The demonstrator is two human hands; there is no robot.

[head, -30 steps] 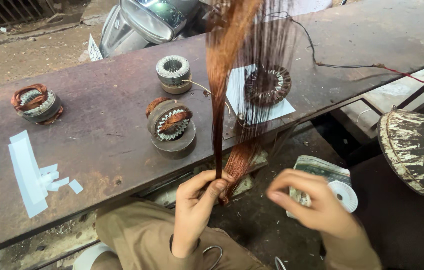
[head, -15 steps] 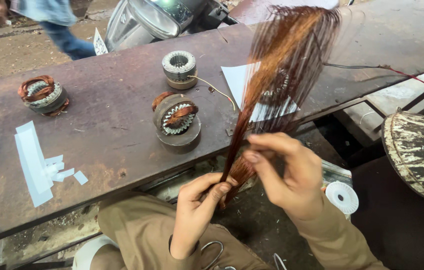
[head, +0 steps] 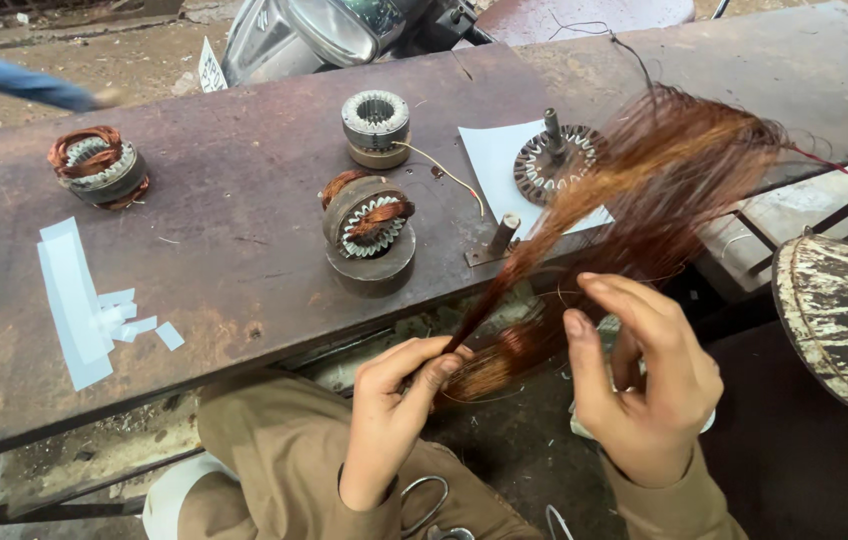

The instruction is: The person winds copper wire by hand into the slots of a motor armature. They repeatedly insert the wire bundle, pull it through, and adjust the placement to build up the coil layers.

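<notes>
The left hand [head: 389,420] pinches the tight bottom end of a bunch of thin copper wires [head: 634,190] just below the desk [head: 244,230] edge, and the right hand [head: 644,390] is loose beside it with nothing gripped; the wires look light, bendy and easy to tangle, so that bottom end is probably the best place to hold.

Bare left hand [head: 389,415] and right hand [head: 644,385]; khaki-brown sleeves and trousers (same plain cloth), no gloves.
</notes>
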